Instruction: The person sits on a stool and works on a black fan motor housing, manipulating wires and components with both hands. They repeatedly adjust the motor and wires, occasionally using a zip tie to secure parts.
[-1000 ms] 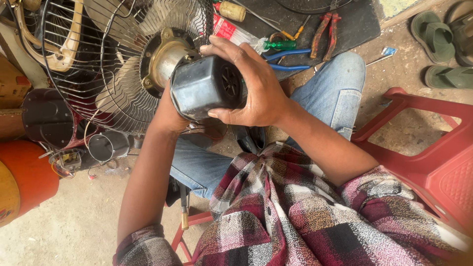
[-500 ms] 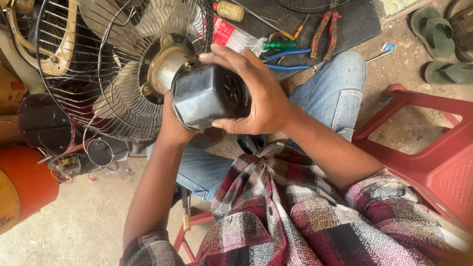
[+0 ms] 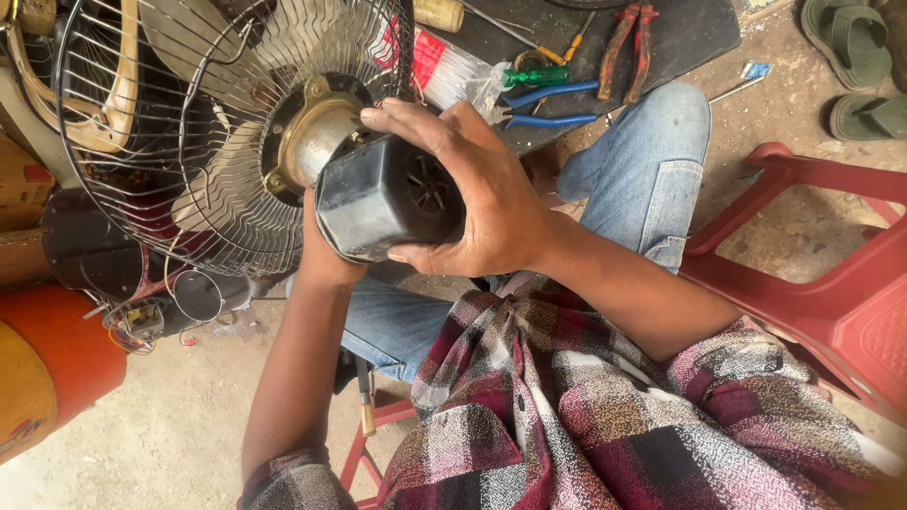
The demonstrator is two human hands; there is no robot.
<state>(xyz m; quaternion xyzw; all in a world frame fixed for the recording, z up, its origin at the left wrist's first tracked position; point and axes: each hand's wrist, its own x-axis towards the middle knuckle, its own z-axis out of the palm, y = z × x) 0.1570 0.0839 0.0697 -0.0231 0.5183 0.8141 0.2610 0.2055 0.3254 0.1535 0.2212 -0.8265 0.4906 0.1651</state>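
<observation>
A table fan lies across my lap with its wire guard [image 3: 142, 142] and pale blades [image 3: 227, 189] pointing left. Its dark, dusty motor housing [image 3: 378, 203] faces me. My right hand [image 3: 482, 198] is wrapped over the top and back of the housing. My left hand [image 3: 326, 260] comes up from below and grips the housing's underside, mostly hidden behind it. A brass-coloured hub [image 3: 312, 142] joins the housing to the guard.
On a dark mat [image 3: 680, 38] beyond my knee lie red-handled pliers [image 3: 628, 33], blue-handled pliers [image 3: 548, 104], a green-handled screwdriver [image 3: 534, 76] and a packet of cable ties [image 3: 453, 71]. Red plastic stool [image 3: 831, 255] at right, green sandals [image 3: 850, 66] top right, orange drum [image 3: 47, 368] at left.
The fan and both hands have come closer and lower in view, shifting slightly right. My grip on the housing looks the same.
</observation>
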